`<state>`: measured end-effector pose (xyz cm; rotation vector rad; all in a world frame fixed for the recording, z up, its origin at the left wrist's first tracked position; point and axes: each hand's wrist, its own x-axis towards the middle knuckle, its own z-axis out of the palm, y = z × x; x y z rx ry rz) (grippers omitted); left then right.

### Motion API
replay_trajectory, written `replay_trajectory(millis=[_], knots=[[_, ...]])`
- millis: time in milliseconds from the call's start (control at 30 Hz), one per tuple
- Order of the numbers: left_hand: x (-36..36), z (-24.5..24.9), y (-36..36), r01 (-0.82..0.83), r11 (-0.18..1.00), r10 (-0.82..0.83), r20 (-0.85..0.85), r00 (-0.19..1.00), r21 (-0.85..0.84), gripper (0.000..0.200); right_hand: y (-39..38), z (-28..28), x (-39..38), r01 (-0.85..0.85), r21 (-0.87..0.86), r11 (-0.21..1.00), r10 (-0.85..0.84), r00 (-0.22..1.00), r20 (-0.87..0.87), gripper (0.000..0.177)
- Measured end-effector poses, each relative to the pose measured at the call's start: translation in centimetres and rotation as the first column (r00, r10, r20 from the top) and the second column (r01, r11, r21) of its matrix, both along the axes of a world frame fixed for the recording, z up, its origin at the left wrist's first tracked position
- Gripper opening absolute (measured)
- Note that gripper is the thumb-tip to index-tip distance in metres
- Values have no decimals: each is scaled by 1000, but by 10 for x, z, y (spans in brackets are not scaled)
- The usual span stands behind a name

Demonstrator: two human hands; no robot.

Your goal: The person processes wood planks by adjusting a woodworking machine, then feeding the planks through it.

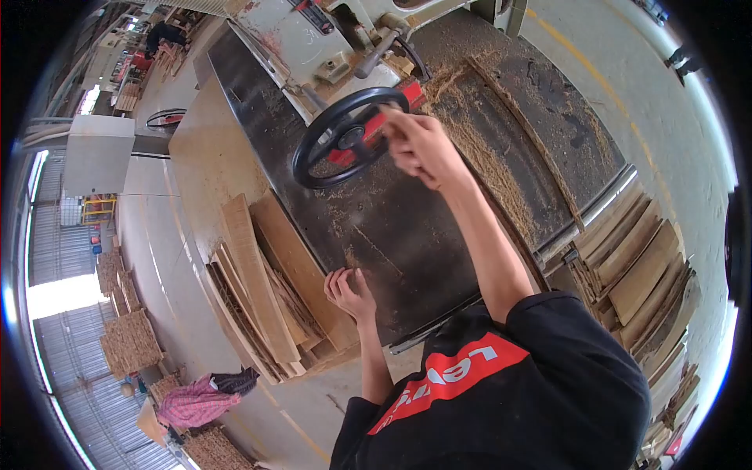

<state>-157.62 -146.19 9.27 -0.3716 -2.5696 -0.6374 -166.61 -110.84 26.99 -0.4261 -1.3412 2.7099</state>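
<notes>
My right hand point(423, 149) is at the right side of a black handwheel point(319, 174) with a red bar behind it. Its fingers are curled and slightly blurred, closed at the wheel's rim. Low on the left, my left hand point(351, 294) rests at the edge of the dark metal machine table point(423, 258), fingers loosely bent and apart, holding nothing. Beside it, several long wooden boards point(254, 274) lie stacked on a panel.
Sawdust point(486, 157) and a long wood strip point(525, 129) lie on the table's right half. The pale machine body point(290, 39) rises behind the wheel. More boards point(638, 274) are stacked at right. A pink checked cloth point(200, 403) hangs at lower left.
</notes>
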Motion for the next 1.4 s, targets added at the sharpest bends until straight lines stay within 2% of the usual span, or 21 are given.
replay_trajectory(millis=[67, 100, 200, 300, 367, 433, 500, 567, 667, 700, 767, 833, 900, 967, 1033, 1100, 1167, 1233, 1300, 1367, 1400], knots=[[8, 0, -4, 3, 1000, -3, 1, 1000, -8, 18, -48, 37, -6, -93, 121, 988, 96, 995, -18, 41], [7, 0, -5, 9, 1000, -9, -6, 1000, -16, 18, -73, 58, -4, -156, 129, 979, 144, 985, 95, 42], [-4, 0, 3, 15, 999, -16, -29, 999, -31, 18, -122, 6, -14, -236, 334, 913, 242, 970, 24, 46], [1, 0, 4, 19, 999, -21, -41, 999, -43, 17, -128, -55, -19, -310, 293, 905, 242, 939, 244, 45], [-6, -4, 5, 24, 999, -25, -49, 998, -25, 16, -99, -115, -24, -256, 215, 943, 168, 920, 355, 47], [-2, -8, -1, 7, 1000, -7, -32, 999, 8, 17, -46, -127, -18, -159, -50, 986, 167, 954, 250, 48], [0, -5, -1, 11, 1000, -13, -54, 998, -28, 15, -6, -89, -12, -14, -172, 985, 49, 979, 200, 47], [-3, -4, 5, 12, 999, -14, -63, 998, -40, 15, 15, -25, -7, -71, -204, 976, 71, 997, -9, 43], [2, -1, -3, 3, 998, -7, -55, 998, -65, 15, -73, 43, -7, -197, 59, 979, 195, 980, 39, 44], [0, -3, -1, 10, 998, -15, -68, 998, -69, 15, -98, 38, -11, -255, 134, 958, 250, 967, 53, 47], [-7, -4, -1, 12, 997, -18, -79, 997, -73, 15, -133, -7, -13, -193, 376, 906, 200, 980, 21, 50], [-2, -6, 0, -10, 998, 6, -65, 998, -63, 16, -133, -56, -20, -275, 114, 955, 241, 938, 248, 47], [-5, -5, 3, 5, 999, -8, -55, 998, -51, 16, -89, -124, -27, -330, -185, 926, 368, 900, 233, 43], [-1, -5, 1, -4, 999, 3, -34, 999, -36, 17, -37, -102, -13, -167, -167, 972, 213, 924, 317, 39], [-1, -8, -3, -3, 999, 0, -53, 999, -48, 17, 6, -94, -8, -82, -325, 942, 107, 993, 59, 40], [-7, -12, 1, -3, 999, 0, -63, 998, -43, 17, 19, -8, 0, -134, -236, 963, 132, 991, -25, 37], [-6, -12, -2, -9, 999, 7, -45, 999, -47, 17, -40, 44, -5, -206, -28, 978, 207, 977, 44, 45], [-5, -6, -1, -2, 998, -2, -64, 998, -65, 16, -99, 39, -13, -286, 97, 953, 276, 956, 100, 50], [-6, -6, 3, -3, 997, -2, -67, 998, -76, 16, -134, -15, -16, -190, 391, 901, 203, 979, 7, 52], [-5, -4, 2, 9, 996, -13, -44, 999, -88, 17, -129, -49, -19, -376, 122, 918, 345, 913, 217, 50], [-7, -5, 4, 12, 997, -15, -48, 999, -73, 17, -118, -72, -20, -351, 12, 936, 338, 912, 233, 48]])
